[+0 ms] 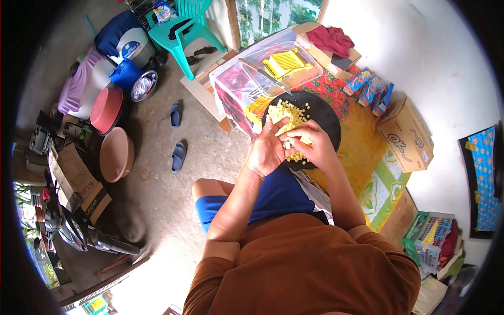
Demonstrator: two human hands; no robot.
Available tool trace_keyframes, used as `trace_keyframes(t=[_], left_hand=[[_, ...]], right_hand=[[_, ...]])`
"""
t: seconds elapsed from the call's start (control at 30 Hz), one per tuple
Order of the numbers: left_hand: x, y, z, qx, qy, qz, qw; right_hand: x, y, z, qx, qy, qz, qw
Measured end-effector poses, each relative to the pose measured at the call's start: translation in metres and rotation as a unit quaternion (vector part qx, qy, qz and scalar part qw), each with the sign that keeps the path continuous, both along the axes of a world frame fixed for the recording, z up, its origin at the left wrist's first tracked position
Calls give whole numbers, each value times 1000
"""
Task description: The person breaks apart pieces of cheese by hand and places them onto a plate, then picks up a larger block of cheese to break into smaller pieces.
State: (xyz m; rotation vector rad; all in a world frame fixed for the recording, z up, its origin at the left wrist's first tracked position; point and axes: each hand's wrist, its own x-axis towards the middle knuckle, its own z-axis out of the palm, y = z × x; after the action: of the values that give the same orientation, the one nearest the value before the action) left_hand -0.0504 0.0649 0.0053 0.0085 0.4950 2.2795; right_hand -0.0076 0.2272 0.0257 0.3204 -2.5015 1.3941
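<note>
A round black tray in front of me holds a heap of small pale-yellow cubes, with several loose ones scattered around it. Over the tray my left hand is turned palm up and cupped, with a few cubes at its fingers. My right hand meets it from the other side, its thumb and fingers pinched together at a pale-yellow cube. Part of the heap is hidden behind both hands.
A clear plastic bin with a yellow rack stands beyond the tray. To the right are blue packets and a cardboard box. Slippers, basins and a green chair are at left.
</note>
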Motion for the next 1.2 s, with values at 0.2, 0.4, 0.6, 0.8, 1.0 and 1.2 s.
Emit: trace_keyframes(t=[0.2, 0.4, 0.6, 0.8, 1.0, 1.2], left_hand=[[1, -4, -6, -1, -11, -8, 1000], [0, -9, -24, -34, 26, -50, 998], [6, -6, -5, 29, -28, -20, 999], [6, -8, -11, 9, -5, -21, 1000], [8, -5, -12, 0, -14, -12, 1000], [8, -4, -14, 41, -19, -19, 999]], right_hand=[[1, 5, -8, -83, -29, 4, 996], [3, 6, -2, -172, -77, -28, 982], [6, 2, -2, -89, -1, -31, 996], [6, 6, -3, -122, -15, -21, 992], [9, 6, -3, -179, -102, -53, 977], [11, 0, -4, -40, 3, -53, 998]])
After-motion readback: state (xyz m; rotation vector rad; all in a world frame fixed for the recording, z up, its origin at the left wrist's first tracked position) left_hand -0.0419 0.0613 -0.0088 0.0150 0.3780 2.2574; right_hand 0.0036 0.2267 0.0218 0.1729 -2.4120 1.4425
